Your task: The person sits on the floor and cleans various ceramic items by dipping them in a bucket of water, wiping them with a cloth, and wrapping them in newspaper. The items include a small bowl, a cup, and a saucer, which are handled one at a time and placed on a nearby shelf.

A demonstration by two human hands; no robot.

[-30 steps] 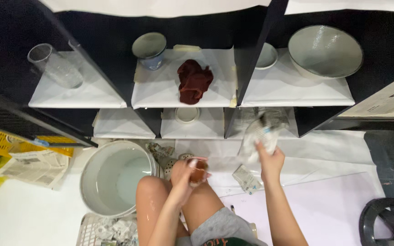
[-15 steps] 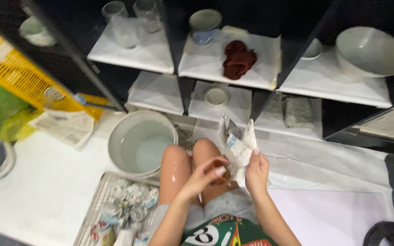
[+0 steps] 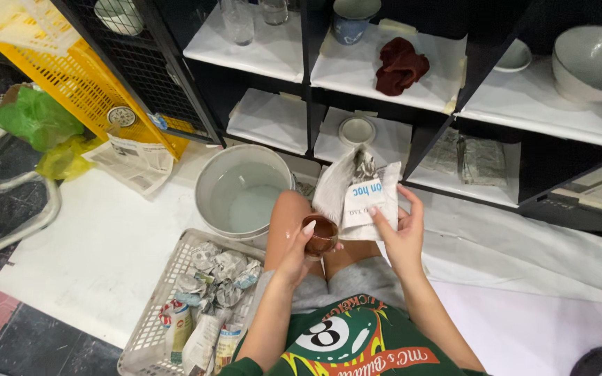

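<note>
My left hand (image 3: 299, 245) grips a small brown glazed cup (image 3: 320, 235) just above my knees. My right hand (image 3: 398, 231) holds a crumpled sheet of printed wrapping paper (image 3: 357, 189), raised right beside the cup and touching it. Both hands are close together over my lap. A grey bucket of cloudy water (image 3: 242, 195) stands on the floor just left of my knee.
A white mesh basket (image 3: 149, 327) of paper-wrapped pieces lies at the lower left. Black shelving with white liners holds glasses (image 3: 238, 19), a blue-grey cup (image 3: 352, 15), a dark red cloth (image 3: 400, 64), a small dish (image 3: 357, 130) and a large grey bowl (image 3: 591, 61). A yellow crate (image 3: 81, 76) leans at left.
My right hand came down from the shelf with the paper and met the cup in my left hand. The camera view swung left and closer.
</note>
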